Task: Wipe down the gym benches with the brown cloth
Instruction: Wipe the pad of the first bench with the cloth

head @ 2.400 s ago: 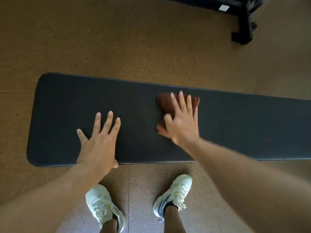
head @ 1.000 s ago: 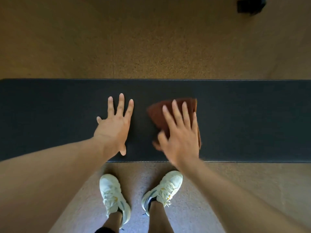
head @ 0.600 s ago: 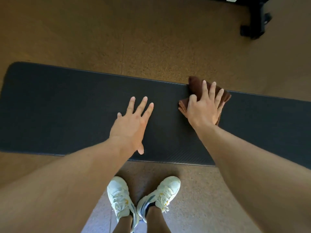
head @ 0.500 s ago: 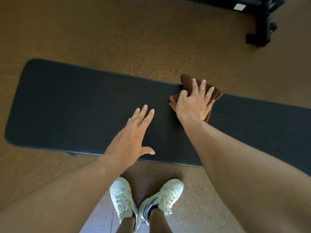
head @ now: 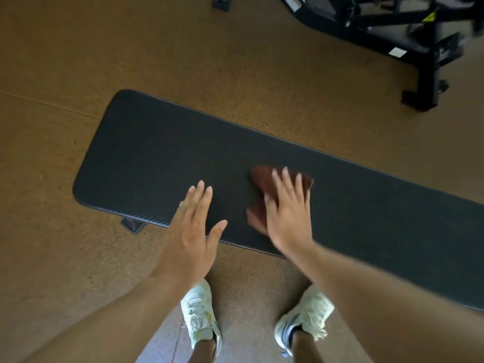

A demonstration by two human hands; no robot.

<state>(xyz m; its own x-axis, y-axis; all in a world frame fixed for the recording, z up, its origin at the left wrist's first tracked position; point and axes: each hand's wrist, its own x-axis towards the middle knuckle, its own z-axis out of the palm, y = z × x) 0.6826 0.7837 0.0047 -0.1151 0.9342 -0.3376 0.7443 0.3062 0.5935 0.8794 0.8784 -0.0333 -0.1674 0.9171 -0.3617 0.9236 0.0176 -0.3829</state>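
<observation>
A long black padded gym bench (head: 146, 153) runs from upper left to lower right across the brown floor. The brown cloth (head: 263, 180) lies on the middle of its pad. My right hand (head: 288, 213) presses flat on the cloth with straight fingers and covers most of it; the hand is motion-blurred. My left hand (head: 192, 231) is open just left of the cloth, fingers straight, over the bench's near edge; whether it touches the pad I cannot tell.
A black metal gym machine frame (head: 424, 74) stands on the floor at the upper right, beyond the bench. A bench foot (head: 132, 225) shows under the near edge at left. My two white shoes (head: 201, 315) stand close to the bench.
My right hand slid the cloth from the bench's far edge back toward the middle and near side. My left hand stayed open beside it. The view swung, so the bench's left end sits closer.
</observation>
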